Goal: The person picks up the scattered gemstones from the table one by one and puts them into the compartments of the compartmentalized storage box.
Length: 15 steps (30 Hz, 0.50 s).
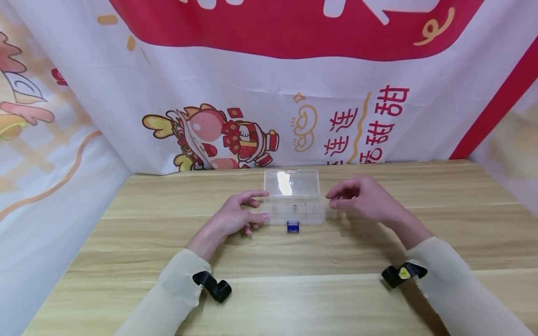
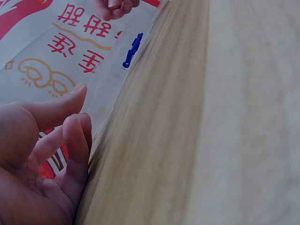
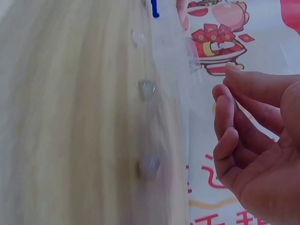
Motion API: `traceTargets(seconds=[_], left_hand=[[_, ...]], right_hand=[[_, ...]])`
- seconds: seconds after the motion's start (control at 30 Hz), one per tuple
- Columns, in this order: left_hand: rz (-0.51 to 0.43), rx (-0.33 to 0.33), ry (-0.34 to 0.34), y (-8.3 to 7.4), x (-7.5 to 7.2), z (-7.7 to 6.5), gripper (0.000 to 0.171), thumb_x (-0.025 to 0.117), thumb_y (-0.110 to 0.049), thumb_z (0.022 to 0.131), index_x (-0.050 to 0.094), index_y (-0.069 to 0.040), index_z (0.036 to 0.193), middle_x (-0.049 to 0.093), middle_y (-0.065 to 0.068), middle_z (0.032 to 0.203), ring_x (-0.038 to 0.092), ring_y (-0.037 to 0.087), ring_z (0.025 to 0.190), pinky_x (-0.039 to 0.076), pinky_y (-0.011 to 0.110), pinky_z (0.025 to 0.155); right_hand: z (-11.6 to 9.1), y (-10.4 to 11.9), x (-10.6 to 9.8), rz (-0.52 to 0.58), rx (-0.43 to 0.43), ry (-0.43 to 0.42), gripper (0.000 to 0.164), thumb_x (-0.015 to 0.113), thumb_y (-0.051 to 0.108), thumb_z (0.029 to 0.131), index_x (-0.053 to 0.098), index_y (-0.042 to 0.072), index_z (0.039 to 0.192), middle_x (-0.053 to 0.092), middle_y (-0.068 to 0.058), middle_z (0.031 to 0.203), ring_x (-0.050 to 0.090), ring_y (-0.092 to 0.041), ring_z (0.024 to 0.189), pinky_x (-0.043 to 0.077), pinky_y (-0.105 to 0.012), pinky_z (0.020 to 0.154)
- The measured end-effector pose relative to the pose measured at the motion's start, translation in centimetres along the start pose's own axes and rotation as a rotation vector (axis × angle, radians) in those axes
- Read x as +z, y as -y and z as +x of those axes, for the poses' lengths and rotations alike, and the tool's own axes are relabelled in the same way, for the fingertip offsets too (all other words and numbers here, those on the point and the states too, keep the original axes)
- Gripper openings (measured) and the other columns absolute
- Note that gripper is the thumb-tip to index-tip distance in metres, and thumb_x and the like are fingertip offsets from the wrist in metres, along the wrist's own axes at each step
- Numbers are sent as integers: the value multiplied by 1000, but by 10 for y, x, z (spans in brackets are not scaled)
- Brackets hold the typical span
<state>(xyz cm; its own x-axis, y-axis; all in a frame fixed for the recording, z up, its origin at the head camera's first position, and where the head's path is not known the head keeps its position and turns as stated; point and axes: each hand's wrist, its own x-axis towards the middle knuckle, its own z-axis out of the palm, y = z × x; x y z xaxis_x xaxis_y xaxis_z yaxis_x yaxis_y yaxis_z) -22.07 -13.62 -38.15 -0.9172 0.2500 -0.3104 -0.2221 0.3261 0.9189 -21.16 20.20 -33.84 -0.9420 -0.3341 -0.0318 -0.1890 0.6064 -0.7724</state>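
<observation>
A clear plastic box point(image 1: 275, 205) with inner dividers stands on the table, its clear lid point(image 1: 304, 184) raised at the back. The blue latch point(image 1: 293, 227) hangs at its front. At the box's left end, my left hand point(image 1: 233, 214) touches with thumb and forefinger extended; its other fingers bend beneath. My right hand point(image 1: 363, 198) hovers just off the right end, fingers loosely curved toward the thumb. Nothing shows between the right fingertips point(image 3: 224, 91). Small translucent pieces, one rounded piece point(image 3: 147, 89) and another bead-like piece point(image 3: 150, 166), lie on the tabletop by the box.
The wood-grain table point(image 1: 290, 298) extends toward me, with another tiny clear piece point(image 1: 335, 261) on it. Behind stands a printed cloth point(image 1: 235, 74) with red characters and cartoon figures. Black wrist cameras hang below both sleeves, such as the left camera point(image 1: 218, 289).
</observation>
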Motion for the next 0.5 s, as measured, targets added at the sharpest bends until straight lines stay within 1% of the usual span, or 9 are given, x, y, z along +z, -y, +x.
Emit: traceTargets(seconds=[0.17, 0.3, 0.4, 0.5], left_hand=[[-3, 3, 6, 0, 1, 1, 63, 85, -14, 90, 62, -31, 146, 51, 12, 139, 63, 18, 74, 54, 24, 54], [-5, 2, 10, 0, 2, 1, 64, 85, -14, 90, 62, -32, 147, 51, 12, 139, 63, 18, 74, 54, 23, 54], [-6, -3, 9, -1, 1, -1, 65, 85, -13, 90, 62, -32, 147, 50, 12, 140, 63, 18, 74, 54, 23, 54], [-5, -3, 8, -1, 1, -1, 65, 85, -12, 89, 62, -32, 147, 50, 12, 140, 63, 17, 74, 55, 23, 54]], right_hand=[[-9, -8, -7, -21, 4, 30, 16, 81, 15, 94, 81, 10, 109, 78, -5, 101, 63, -21, 88, 53, -25, 71], [-14, -14, -7, 18, 12, 99, 18, 81, 12, 93, 80, 7, 109, 79, -6, 100, 67, -18, 90, 56, -24, 74], [-17, -19, -5, 49, 19, 162, 20, 81, 12, 93, 79, 5, 111, 78, -7, 101, 68, -17, 91, 58, -23, 76], [-19, -22, -4, 53, 22, 206, 22, 82, 12, 92, 78, 5, 112, 77, -8, 103, 67, -18, 90, 59, -24, 76]])
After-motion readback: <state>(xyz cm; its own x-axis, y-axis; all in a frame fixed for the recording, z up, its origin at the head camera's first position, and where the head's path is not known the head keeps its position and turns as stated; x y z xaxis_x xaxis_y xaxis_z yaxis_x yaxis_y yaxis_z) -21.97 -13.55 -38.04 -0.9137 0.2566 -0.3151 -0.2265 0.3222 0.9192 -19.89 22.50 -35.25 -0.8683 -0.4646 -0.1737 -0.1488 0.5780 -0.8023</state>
